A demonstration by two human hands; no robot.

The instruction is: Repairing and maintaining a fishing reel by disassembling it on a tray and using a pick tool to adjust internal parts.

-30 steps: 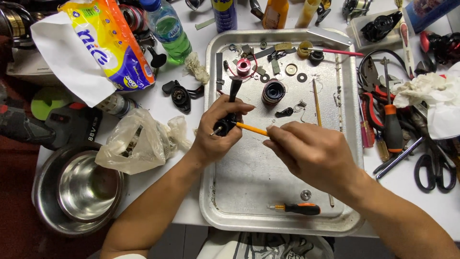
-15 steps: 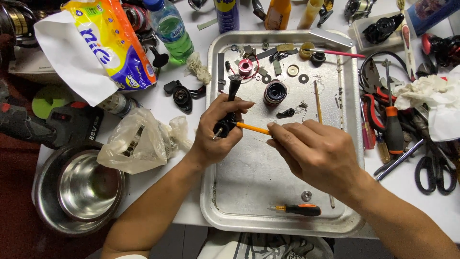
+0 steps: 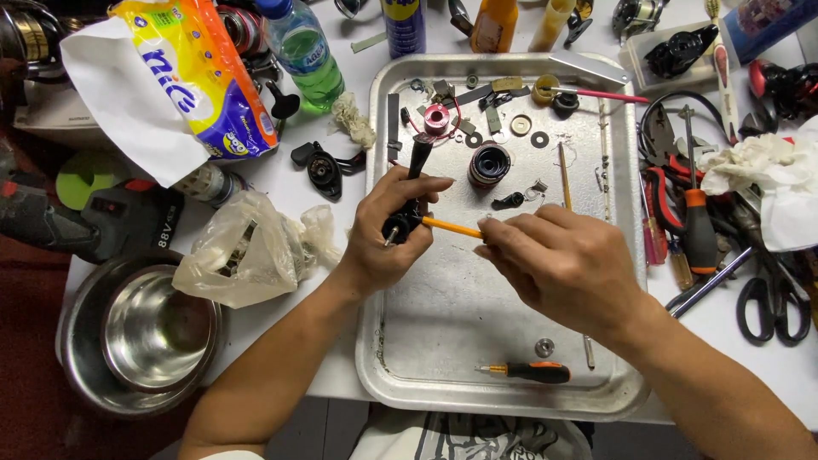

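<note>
- One black handle part (image 3: 411, 198) is held over the metal tray (image 3: 443, 341), near its left middle; one thin orange stick (image 3: 452, 227) meets it at its lower end.
- Two hands work over the tray. The left hand (image 3: 388, 234) comes up from the lower left, fingers closed around the black handle part, thumb lying across the top.
- The right hand (image 3: 562, 264) reaches in from the lower right, palm down, fingers pinched shut on the orange stick, which points left.
- In the tray: one small orange-and-black screwdriver (image 3: 528, 371) near the front edge, one dark spool (image 3: 490, 163), one pink spool (image 3: 437, 118), several washers and small loose parts along the far end.
- On the table: one steel bowl (image 3: 136, 341) at the left, one crumpled plastic bag (image 3: 247, 251) beside the tray, one green bottle (image 3: 308, 55), one pair of scissors (image 3: 771, 298) and pliers (image 3: 673, 162) at the right.
</note>
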